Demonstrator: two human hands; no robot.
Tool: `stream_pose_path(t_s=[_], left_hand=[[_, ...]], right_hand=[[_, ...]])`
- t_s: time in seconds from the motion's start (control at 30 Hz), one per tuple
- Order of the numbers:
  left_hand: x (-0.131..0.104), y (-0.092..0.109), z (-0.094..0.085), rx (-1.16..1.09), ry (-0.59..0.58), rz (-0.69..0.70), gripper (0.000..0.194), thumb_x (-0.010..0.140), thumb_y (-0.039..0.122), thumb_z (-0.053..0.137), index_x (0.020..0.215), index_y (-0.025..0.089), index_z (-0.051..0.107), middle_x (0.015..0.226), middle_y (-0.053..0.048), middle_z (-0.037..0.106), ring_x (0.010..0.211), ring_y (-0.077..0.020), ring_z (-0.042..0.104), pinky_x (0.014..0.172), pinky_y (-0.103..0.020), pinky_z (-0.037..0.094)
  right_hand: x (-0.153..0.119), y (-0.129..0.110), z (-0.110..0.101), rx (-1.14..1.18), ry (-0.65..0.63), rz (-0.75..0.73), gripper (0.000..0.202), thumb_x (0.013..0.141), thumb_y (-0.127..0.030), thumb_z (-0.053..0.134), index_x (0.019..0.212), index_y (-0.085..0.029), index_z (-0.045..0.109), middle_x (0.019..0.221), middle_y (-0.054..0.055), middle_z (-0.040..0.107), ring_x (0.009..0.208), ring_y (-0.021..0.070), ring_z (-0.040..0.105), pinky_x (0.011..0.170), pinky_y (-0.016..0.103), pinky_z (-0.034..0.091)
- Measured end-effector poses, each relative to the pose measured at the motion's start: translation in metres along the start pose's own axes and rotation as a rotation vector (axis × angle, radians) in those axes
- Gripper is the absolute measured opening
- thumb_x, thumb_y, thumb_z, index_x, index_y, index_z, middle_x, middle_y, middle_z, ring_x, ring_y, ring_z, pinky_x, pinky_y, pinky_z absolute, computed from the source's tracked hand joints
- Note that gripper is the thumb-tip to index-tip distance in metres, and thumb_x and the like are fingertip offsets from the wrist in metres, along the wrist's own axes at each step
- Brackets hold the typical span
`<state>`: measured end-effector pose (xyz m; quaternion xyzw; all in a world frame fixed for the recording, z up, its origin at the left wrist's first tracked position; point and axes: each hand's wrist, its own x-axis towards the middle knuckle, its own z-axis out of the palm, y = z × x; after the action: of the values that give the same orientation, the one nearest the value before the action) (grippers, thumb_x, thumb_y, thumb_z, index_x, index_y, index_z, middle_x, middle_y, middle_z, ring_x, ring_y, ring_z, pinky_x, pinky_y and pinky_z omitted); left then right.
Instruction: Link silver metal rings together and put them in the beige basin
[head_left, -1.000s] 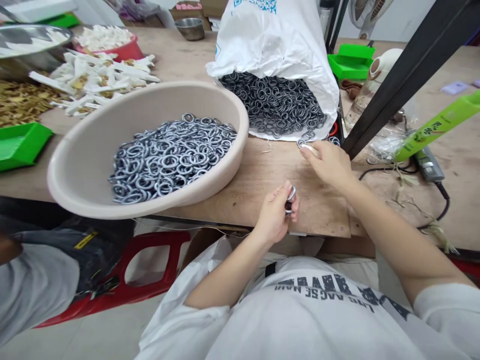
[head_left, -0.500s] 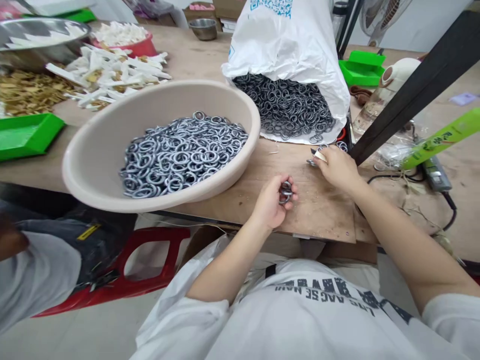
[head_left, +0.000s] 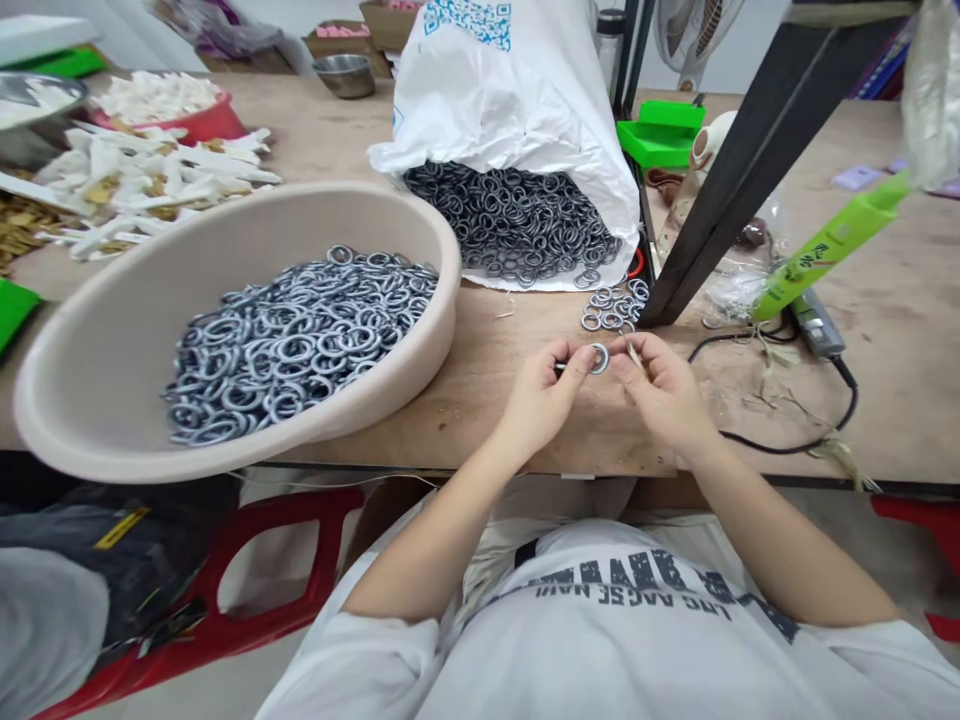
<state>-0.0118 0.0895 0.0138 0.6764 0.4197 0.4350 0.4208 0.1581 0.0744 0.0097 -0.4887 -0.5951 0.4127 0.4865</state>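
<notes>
Between finger and thumb, my left hand (head_left: 546, 392) pinches a shiny grey ring (head_left: 599, 358); a dark piece, probably another ring, shows within its fingers. My right hand (head_left: 664, 392) is closed on a slim, pale-handled tool (head_left: 634, 352), its fingertips close to the ring. Whether the tool touches the ring I cannot tell. Just beyond both hands lies a small pile of rings (head_left: 616, 304) on the table. To the left, a large beige basin (head_left: 446, 270) holds a heap of similar rings (head_left: 300, 350). Behind, darker rings (head_left: 517, 220) fill the mouth of a white sack (head_left: 517, 100).
A slanted black post (head_left: 720, 200) rises beside the small pile. Right of it are a green tube-shaped package (head_left: 817, 255) and a power strip (head_left: 821, 325) with a black cable. White pieces (head_left: 142, 185) lie at the left. Another person's sleeve (head_left: 45, 620) shows lower left.
My right hand has come back from the small pile to my left hand, with the tool still in it. My left hand now holds one ring up at its fingertips. The view has shifted right.
</notes>
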Motion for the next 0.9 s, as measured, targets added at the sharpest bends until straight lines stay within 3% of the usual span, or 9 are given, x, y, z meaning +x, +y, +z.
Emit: stream_pose_path(t_s=[0.1, 0.23, 0.33, 0.53, 0.67, 0.8, 0.9], left_hand=[[-0.007, 0.003, 0.011, -0.297, -0.028, -0.132, 0.037, 0.094, 0.051, 0.055, 0.079, 0.017, 0.056, 0.061, 0.005, 0.045, 0.053, -0.0078, 0.037, 0.054, -0.023, 0.031], [-0.013, 0.006, 0.021, -0.418, 0.054, -0.172, 0.032, 0.090, 0.049, 0.063, 0.087, 0.017, 0.061, 0.063, 0.005, 0.048, 0.051, -0.0055, 0.036, 0.049, -0.020, 0.029], [-0.015, 0.010, 0.023, -0.559, 0.075, -0.265, 0.035, 0.087, 0.050, 0.065, 0.081, 0.017, 0.058, 0.061, 0.005, 0.047, 0.048, -0.0050, 0.037, 0.044, -0.019, 0.027], [-0.019, 0.021, 0.019, -0.946, -0.031, -0.510, 0.039, 0.082, 0.051, 0.071, 0.078, 0.017, 0.051, 0.061, 0.007, 0.043, 0.044, -0.0032, 0.036, 0.040, -0.015, 0.022], [-0.023, 0.024, 0.020, -0.990, -0.033, -0.560, 0.040, 0.082, 0.052, 0.071, 0.081, 0.017, 0.052, 0.060, 0.007, 0.044, 0.044, -0.0031, 0.038, 0.040, -0.014, 0.024], [-0.025, 0.023, 0.022, -0.987, -0.021, -0.543, 0.039, 0.085, 0.050, 0.068, 0.077, 0.017, 0.049, 0.061, 0.005, 0.045, 0.045, -0.0039, 0.040, 0.040, -0.015, 0.024], [-0.025, 0.020, 0.021, -1.012, 0.007, -0.537, 0.041, 0.084, 0.051, 0.069, 0.075, 0.017, 0.048, 0.060, 0.006, 0.044, 0.044, -0.0035, 0.039, 0.040, -0.015, 0.025]], right_hand=[[-0.007, -0.004, 0.004, 0.168, -0.005, 0.040, 0.032, 0.085, -0.048, 0.072, 0.102, -0.022, 0.063, 0.083, -0.001, 0.060, 0.061, 0.0100, 0.046, 0.053, 0.024, 0.037], [-0.006, -0.012, 0.005, 0.240, -0.015, 0.051, 0.034, 0.080, -0.051, 0.076, 0.089, -0.021, 0.064, 0.069, -0.004, 0.053, 0.054, 0.0083, 0.040, 0.049, 0.024, 0.033], [-0.006, -0.015, 0.003, 0.245, -0.001, 0.049, 0.036, 0.081, -0.054, 0.074, 0.087, -0.020, 0.063, 0.065, -0.005, 0.051, 0.052, 0.0083, 0.039, 0.048, 0.024, 0.032], [-0.016, -0.014, -0.001, 0.107, -0.002, -0.106, 0.029, 0.086, -0.050, 0.071, 0.096, -0.022, 0.067, 0.085, 0.001, 0.065, 0.075, 0.0147, 0.058, 0.068, 0.028, 0.046], [-0.015, -0.015, 0.001, 0.014, -0.032, -0.165, 0.023, 0.084, -0.042, 0.075, 0.096, -0.023, 0.069, 0.089, 0.002, 0.068, 0.082, 0.0170, 0.061, 0.075, 0.030, 0.047], [-0.008, -0.017, 0.001, 0.044, -0.092, -0.099, 0.027, 0.094, -0.046, 0.061, 0.086, -0.021, 0.067, 0.075, 0.000, 0.063, 0.069, 0.0140, 0.057, 0.065, 0.027, 0.043], [-0.011, -0.020, -0.001, -0.138, -0.108, -0.183, 0.032, 0.097, -0.047, 0.055, 0.081, -0.020, 0.062, 0.070, -0.001, 0.057, 0.066, 0.0137, 0.052, 0.064, 0.028, 0.038]])
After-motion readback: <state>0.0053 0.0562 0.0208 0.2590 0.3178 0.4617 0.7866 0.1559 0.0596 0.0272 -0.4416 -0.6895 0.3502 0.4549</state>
